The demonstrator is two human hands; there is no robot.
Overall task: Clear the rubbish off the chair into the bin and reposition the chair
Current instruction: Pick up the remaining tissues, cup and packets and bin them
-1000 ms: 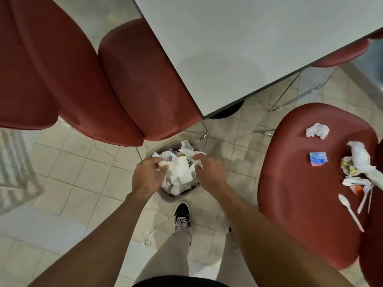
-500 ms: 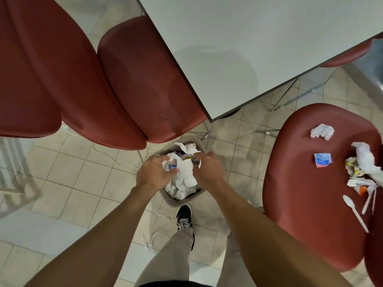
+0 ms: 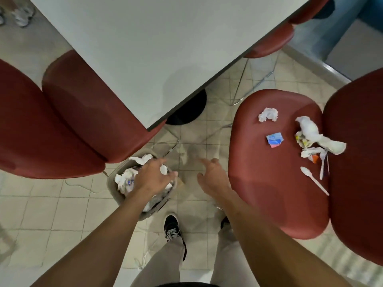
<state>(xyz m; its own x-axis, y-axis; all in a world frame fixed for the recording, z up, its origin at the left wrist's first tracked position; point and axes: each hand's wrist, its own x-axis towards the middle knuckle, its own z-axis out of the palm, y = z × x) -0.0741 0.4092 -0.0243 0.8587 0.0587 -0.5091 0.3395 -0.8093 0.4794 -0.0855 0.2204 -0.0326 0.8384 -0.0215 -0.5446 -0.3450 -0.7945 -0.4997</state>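
Observation:
A small grey bin stuffed with white paper stands on the floor at my feet. My left hand hovers over it, fingers spread, holding nothing. My right hand is open over bare floor between the bin and the red chair seat on the right. On that seat lie a crumpled tissue, a blue packet, a heap of white wrappers and a white plastic spoon.
A white table fills the top middle, with its black round base on the tiled floor. Two more red chairs sit tucked at the left, another behind the table. My shoes stand just behind the bin.
Both hands have let go of the paper and lifted from the bin. My right hand has swung to the right, towards the littered chair, and the view has turned that way.

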